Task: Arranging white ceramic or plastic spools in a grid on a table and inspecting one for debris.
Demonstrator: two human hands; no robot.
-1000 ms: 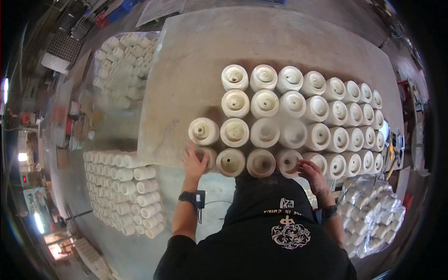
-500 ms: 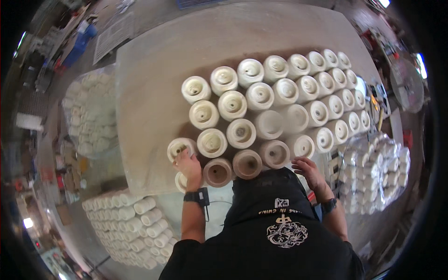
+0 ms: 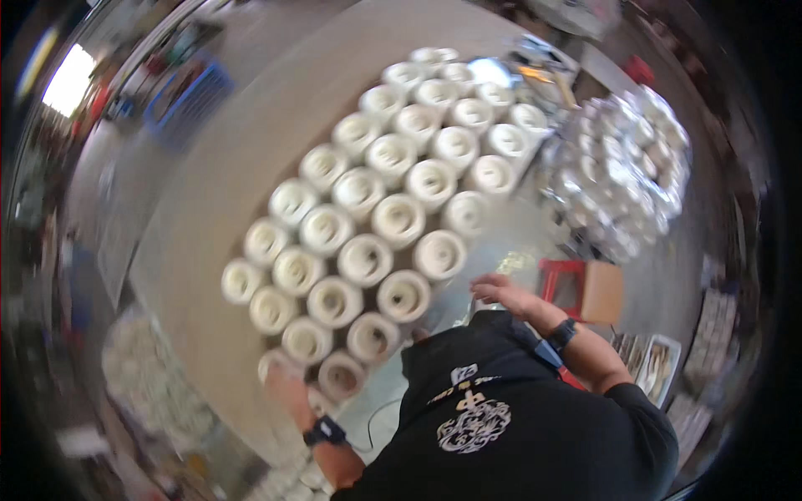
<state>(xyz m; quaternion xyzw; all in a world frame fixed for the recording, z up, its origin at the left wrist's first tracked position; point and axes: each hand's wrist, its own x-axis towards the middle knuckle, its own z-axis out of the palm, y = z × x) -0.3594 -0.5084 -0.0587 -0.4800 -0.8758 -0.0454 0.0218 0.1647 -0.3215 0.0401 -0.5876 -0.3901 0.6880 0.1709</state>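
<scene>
Rows of off-white cylinders, each with a recessed round top and mostly a central hole, stand upright on the table. My left hand (image 3: 288, 391) is at the near-left end, over the edge of an off-white cylinder (image 3: 279, 364); its fingers are blurred, and I cannot tell whether they grip it. Beside it stands a pinkish-brown cylinder (image 3: 340, 375). My right hand (image 3: 503, 293) is open off the table's right side, fingers stretched out, nothing visible in them. The nearest cylinder to it is a pale one (image 3: 440, 255), apart from the hand.
The cylinders stand on a wide brown table (image 3: 209, 192). A clear-wrapped stack of pale cylinders (image 3: 620, 171) is at the right. Nearer are a red stool (image 3: 561, 282) and a cardboard box (image 3: 603, 292). A blue crate (image 3: 190, 102) sits at the far left.
My view has swung to the right, so the rows now slant across the picture. My left hand remains at the end cylinder; my right hand is now farther from the cylinders.
</scene>
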